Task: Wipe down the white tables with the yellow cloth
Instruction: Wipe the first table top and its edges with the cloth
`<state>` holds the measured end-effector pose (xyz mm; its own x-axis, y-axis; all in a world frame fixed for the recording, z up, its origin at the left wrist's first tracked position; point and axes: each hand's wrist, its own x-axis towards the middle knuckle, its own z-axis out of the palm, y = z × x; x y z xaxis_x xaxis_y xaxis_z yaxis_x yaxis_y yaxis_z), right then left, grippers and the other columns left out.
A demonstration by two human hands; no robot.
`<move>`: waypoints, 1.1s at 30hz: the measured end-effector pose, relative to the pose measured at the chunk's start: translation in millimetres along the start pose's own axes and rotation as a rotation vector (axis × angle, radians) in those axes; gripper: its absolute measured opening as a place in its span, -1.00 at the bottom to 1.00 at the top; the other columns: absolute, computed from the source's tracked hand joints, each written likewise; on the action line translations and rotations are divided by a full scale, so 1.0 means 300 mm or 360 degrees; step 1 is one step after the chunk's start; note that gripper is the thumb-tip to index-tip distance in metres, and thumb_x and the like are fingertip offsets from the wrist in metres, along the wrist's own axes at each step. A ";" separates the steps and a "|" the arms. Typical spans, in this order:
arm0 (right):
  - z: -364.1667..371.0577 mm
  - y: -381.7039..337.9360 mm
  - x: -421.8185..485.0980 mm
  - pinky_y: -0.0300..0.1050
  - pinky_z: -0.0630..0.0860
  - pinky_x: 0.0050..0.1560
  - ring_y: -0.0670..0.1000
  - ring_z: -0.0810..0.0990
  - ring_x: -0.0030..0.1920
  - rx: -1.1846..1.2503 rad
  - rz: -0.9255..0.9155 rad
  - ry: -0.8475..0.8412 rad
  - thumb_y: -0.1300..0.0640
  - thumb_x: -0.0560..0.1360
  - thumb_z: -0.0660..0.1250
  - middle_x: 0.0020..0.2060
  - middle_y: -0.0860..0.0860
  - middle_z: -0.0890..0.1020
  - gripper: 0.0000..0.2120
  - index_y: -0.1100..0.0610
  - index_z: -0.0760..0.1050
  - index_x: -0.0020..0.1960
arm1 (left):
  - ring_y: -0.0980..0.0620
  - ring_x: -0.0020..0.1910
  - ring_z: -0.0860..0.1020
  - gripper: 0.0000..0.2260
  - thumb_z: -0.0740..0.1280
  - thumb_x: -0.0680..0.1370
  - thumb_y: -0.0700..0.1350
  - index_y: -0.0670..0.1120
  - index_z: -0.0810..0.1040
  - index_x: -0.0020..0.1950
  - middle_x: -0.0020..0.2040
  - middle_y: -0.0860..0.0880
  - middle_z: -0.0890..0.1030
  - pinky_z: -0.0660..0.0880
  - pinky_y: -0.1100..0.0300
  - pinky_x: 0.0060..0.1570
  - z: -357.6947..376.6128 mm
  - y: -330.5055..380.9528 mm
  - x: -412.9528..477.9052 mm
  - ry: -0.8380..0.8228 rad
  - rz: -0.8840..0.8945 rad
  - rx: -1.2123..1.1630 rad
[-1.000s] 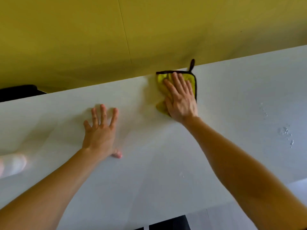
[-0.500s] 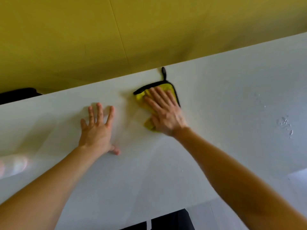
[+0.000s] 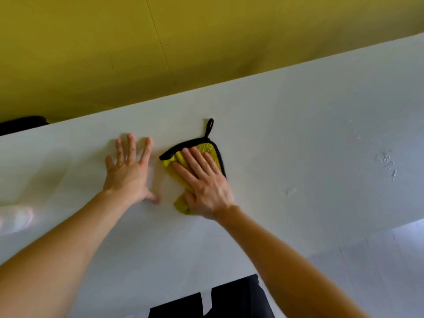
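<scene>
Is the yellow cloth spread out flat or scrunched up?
Scrunched up. The yellow cloth shows folds beside the right hand pressing it, and a bunched corner pokes out below the palm.

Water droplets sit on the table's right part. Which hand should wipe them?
Probably right. The right hand presses the black-edged yellow cloth and lies nearer the water droplets; the left hand rests bare on the white table.

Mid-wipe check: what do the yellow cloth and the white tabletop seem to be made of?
Yellow black-edged cloth: likely plush microfibre; nubby, matte pile, stitched black trim with a loop. White tabletop: hard, smooth, faintly glossy, perhaps laminate or painted board; water droplets bead on it. Core material cannot be told.
</scene>
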<state>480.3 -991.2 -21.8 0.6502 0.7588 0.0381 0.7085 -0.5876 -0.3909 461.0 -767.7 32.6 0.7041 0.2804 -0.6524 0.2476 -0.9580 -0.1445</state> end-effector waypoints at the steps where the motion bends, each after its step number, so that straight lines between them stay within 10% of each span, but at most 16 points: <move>1: -0.027 0.091 -0.018 0.32 0.09 0.69 0.23 0.10 0.74 -0.0020 0.0009 0.0049 -0.06 0.59 0.39 0.72 0.14 0.21 -0.28 0.02 0.31 0.70 | -0.41 0.71 -0.30 0.65 0.67 0.07 0.49 0.07 -0.52 0.66 0.69 -0.25 -0.45 0.14 -0.44 0.61 0.000 -0.001 0.003 -0.0014 0.0003 -0.0003; 6: -0.230 0.538 -0.206 0.32 0.05 0.71 0.22 0.10 0.74 -0.0296 0.0721 0.0304 0.00 0.58 0.37 0.73 0.14 0.21 -0.29 0.00 0.31 0.70 | -0.35 0.71 -0.35 0.64 0.71 0.08 0.43 0.11 -0.51 0.67 0.69 -0.19 -0.49 0.05 -0.45 0.63 0.006 -0.010 0.001 0.0004 0.0005 -0.0071; 9: -0.146 0.364 -0.191 0.28 -0.08 0.73 0.26 0.00 0.75 -0.0209 0.0974 0.0369 -0.08 0.54 0.29 0.75 0.19 0.10 -0.23 0.00 0.25 0.73 | -0.35 0.70 -0.36 0.63 0.72 0.09 0.42 0.11 -0.48 0.68 0.70 -0.20 -0.46 0.03 -0.47 0.62 0.007 -0.015 -0.003 0.0012 0.0030 -0.0080; 14: 0.097 -0.241 -0.221 0.35 0.01 0.70 0.24 -0.06 0.76 -0.0029 0.0359 0.0076 -0.06 0.58 0.35 0.75 0.18 0.08 -0.23 0.05 0.23 0.74 | -0.19 0.76 -0.20 0.37 0.68 0.24 0.38 0.13 -0.15 0.78 0.77 -0.15 -0.22 0.15 -0.37 0.63 0.044 -0.002 -0.078 0.0278 0.0170 -0.0026; 17: 0.040 -0.095 -0.299 0.37 0.07 0.68 0.20 0.07 0.75 -0.0080 0.0240 0.0171 -0.03 0.60 0.40 0.73 0.13 0.20 -0.30 0.07 0.32 0.70 | -0.19 0.76 -0.18 0.26 0.66 0.26 0.40 0.14 0.02 0.77 0.78 -0.15 -0.14 0.14 -0.30 0.65 0.096 0.041 -0.163 0.0365 0.0342 0.0014; 22: -0.159 0.371 -0.533 0.39 0.07 0.68 0.25 0.10 0.74 -0.0287 0.1182 0.0416 -0.04 0.49 0.38 0.72 0.21 0.20 -0.32 0.13 0.44 0.58 | -0.20 0.76 -0.23 0.49 0.66 0.15 0.46 0.12 -0.25 0.76 0.74 -0.20 -0.32 0.15 -0.27 0.66 0.167 0.118 -0.245 0.0193 0.0437 0.0136; 25: -0.112 0.265 -0.508 0.34 0.00 0.71 0.21 -0.02 0.76 -0.0157 0.1403 0.0489 -0.11 0.46 0.28 0.75 0.17 0.08 -0.20 0.12 0.32 0.66 | -0.20 0.76 -0.21 0.51 0.67 0.14 0.45 0.10 -0.29 0.76 0.75 -0.23 -0.29 0.19 -0.25 0.64 0.186 0.125 -0.246 0.0279 0.0415 0.0193; 30: 0.137 -0.347 -0.409 0.35 0.00 0.70 0.21 -0.13 0.76 0.0008 0.0643 0.0114 -0.08 0.60 0.31 0.76 0.20 -0.01 -0.22 0.03 0.15 0.76 | -0.21 0.76 -0.20 0.51 0.67 0.12 0.46 0.12 -0.25 0.76 0.76 -0.21 -0.27 0.24 -0.26 0.62 0.196 0.126 -0.232 0.0283 0.0408 0.0171; 33: 0.106 -0.220 -0.489 0.32 0.07 0.70 0.18 -0.03 0.76 -0.0022 0.0410 0.0145 -0.05 0.65 0.33 0.75 0.14 0.08 -0.29 0.04 0.20 0.74 | -0.20 0.76 -0.20 0.50 0.65 0.14 0.48 0.12 -0.29 0.75 0.76 -0.20 -0.27 0.25 -0.23 0.62 0.196 0.122 -0.236 0.0288 0.0404 0.0197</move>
<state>329.5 -1054.7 -31.0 0.8312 0.5555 0.0219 0.5196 -0.7622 -0.3861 380.9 -826.3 29.7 0.8426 0.0275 -0.5379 -0.0255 -0.9955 -0.0908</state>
